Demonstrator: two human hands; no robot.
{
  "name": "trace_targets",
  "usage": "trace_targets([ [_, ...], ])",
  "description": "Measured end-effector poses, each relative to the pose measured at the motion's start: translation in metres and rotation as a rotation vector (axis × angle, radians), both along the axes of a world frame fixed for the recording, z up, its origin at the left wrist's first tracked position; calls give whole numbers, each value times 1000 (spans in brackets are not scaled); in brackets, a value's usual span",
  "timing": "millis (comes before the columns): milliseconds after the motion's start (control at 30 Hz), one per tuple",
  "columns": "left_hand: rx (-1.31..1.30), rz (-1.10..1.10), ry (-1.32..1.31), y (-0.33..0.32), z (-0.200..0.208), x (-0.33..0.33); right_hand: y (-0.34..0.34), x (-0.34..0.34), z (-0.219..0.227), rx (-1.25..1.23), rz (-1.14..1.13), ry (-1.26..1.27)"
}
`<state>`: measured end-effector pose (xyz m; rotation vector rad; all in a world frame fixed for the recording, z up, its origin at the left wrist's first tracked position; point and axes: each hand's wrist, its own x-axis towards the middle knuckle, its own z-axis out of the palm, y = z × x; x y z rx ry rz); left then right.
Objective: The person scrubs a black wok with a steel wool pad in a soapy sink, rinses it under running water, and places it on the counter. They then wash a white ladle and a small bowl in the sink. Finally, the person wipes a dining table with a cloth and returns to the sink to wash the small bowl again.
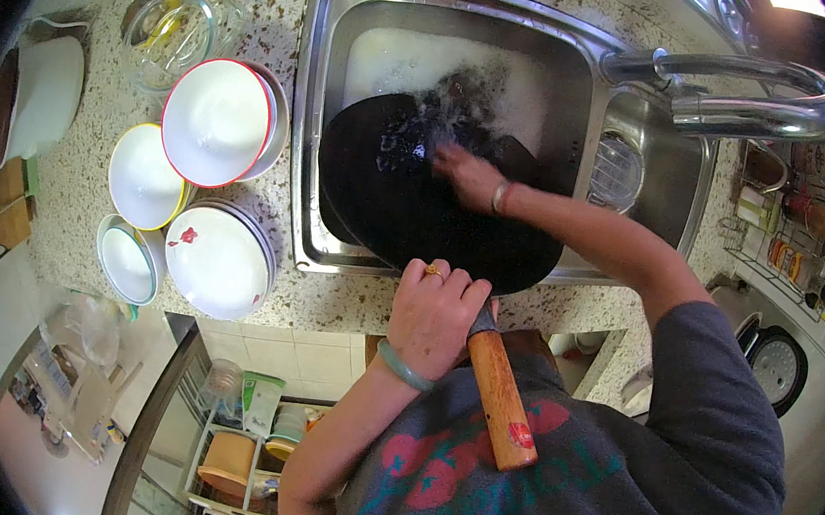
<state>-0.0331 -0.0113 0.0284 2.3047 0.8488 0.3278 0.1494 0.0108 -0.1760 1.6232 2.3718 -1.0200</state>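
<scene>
A large black wok [436, 225] lies tilted in the steel sink [312, 126], over the near rim. Its wooden handle [501, 403] points back toward my body. My left hand [435, 310] grips the wok's near rim beside the handle, fingers over the edge and the thumb hidden. Inside the wok, my right hand [470, 176] is low over the wet surface with its fingers curled in. Motion blur and splashing water hide its fingertips, and I cannot make out what it holds. Cloudy, foamy water [383, 58] fills the basin behind the wok.
A chrome faucet [751, 97] arches over the smaller right basin, which has a drain strainer [618, 172]. Left of the sink stand a red-rimmed bowl [216, 121], a yellow-rimmed bowl [147, 175], stacked plates [218, 262] and clear glassware [169, 36]. A condiment rack [787, 232] is at the right.
</scene>
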Motion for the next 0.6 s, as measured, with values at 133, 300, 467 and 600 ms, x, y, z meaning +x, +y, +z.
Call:
trace_targets([
  [133,42,-16,23,0,-2,-1,-35,3,75,-410,61,451],
  [300,22,-28,24,-1,2,2,-3,-7,-1,-130,18,57],
  [467,35,-6,18,0,0,2,28,-11,-12,-41,39,-103],
  [600,36,-16,24,1,2,-1,-23,12,38,-380,231,455],
])
